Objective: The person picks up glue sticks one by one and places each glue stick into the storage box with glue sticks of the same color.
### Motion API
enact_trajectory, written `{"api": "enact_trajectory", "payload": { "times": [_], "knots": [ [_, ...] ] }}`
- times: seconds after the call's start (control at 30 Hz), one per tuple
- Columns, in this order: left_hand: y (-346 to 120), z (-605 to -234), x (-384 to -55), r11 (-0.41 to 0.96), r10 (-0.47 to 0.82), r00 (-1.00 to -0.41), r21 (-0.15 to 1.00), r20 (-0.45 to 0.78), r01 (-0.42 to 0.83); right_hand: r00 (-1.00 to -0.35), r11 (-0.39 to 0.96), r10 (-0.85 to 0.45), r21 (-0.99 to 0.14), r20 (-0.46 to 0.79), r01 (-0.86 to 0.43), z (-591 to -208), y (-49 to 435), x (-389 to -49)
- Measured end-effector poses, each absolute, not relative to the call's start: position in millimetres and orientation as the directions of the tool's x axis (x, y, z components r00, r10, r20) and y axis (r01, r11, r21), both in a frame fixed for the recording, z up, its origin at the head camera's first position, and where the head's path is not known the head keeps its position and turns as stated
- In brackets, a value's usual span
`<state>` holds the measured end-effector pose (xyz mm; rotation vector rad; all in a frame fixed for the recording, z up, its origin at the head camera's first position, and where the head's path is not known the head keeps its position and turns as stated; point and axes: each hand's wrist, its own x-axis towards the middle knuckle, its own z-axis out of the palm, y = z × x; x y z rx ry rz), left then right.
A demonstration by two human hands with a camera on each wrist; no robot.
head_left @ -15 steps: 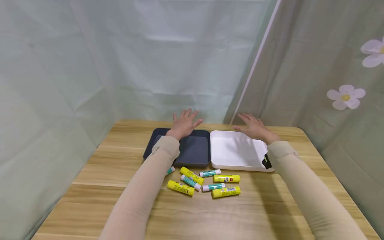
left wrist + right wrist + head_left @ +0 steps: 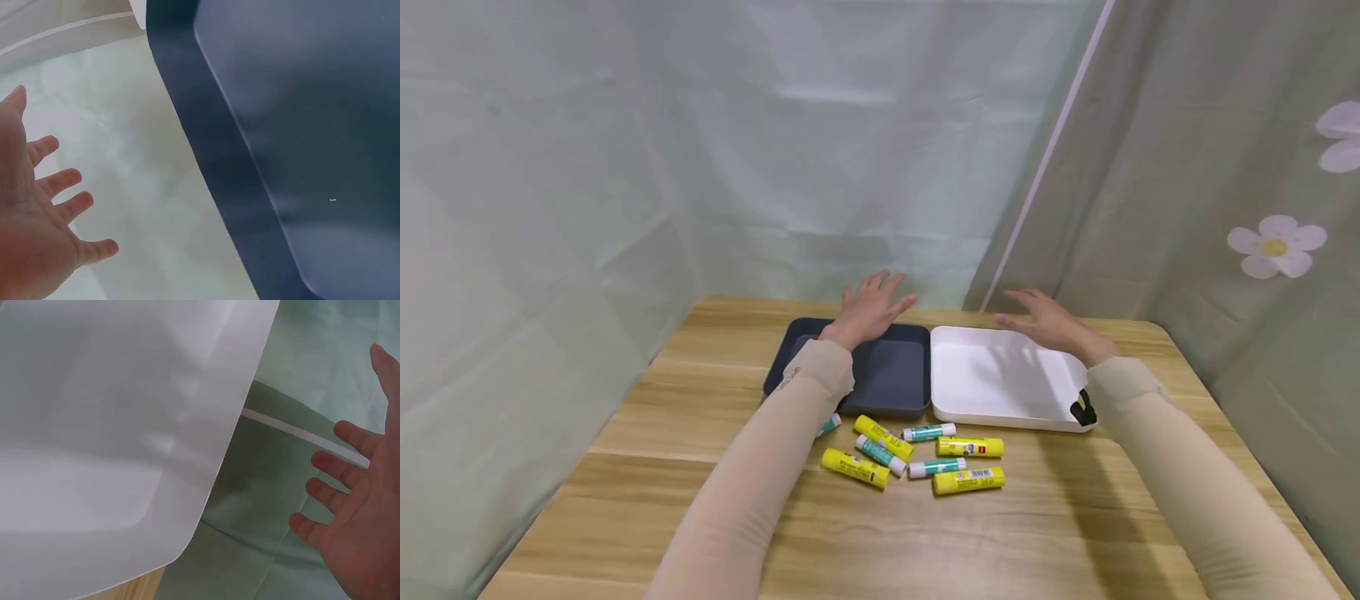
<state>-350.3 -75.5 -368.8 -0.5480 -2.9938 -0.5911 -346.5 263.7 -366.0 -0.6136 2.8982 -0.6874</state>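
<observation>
left grip point(image 2: 867, 315), right grip point(image 2: 1051, 322) spread, near dark tray point(image 2: 891, 377), white tray point(image 2: 981, 385); long axes left to right

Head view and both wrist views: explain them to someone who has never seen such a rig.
No robot here: just a person's bare left hand and right hand. The wide picture comes from a camera worn on the head; each close-up comes from one on that wrist. On the wooden table are a dark tray and a white tray, side by side. Nearer the person lie four yellow glue sticks and four teal-and-white ones, one partly hidden by the left sleeve. Both hands have their fingers apart and hold nothing.
</observation>
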Motion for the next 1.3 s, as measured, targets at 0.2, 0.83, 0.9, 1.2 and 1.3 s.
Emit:
{"api": "enact_trajectory", "payload": {
  "times": [0.2, 0.83, 0.9, 1.2, 1.3],
  "knots": [
    [-71.8, -364.3, -345.5, 0.853, 0.344, -0.930, 0.373, 0.126, 0.366, -0.904, 0.794, -0.428, -0.477, 0.001, -0.377, -362.0, 268.8, -342.6],
    [-66.5, -359.0, -336.1, 0.799, 0.440, -0.886, 0.385, 0.148, 0.461, -0.883, 0.757, -0.465, -0.488, 0.063, -0.434, -353.8, 304.3, -319.4],
    [-64.7, -358.4, -334.5, 0.786, 0.458, -0.877, 0.393, 0.148, 0.477, -0.883, 0.758, -0.465, -0.487, 0.063, -0.434, -353.1, 310.6, -316.1],
    [-61.7, -356.4, -322.9, 0.772, 0.472, -0.873, 0.418, 0.127, 0.478, -0.888, 0.758, -0.457, -0.500, 0.049, -0.418, -356.0, 327.9, -304.9],
    [-61.4, -356.8, -318.7, 0.755, 0.484, -0.866, 0.442, 0.123, 0.485, -0.890, 0.758, -0.453, -0.503, 0.055, -0.416, -357.0, 330.9, -302.6]
  ]
}}
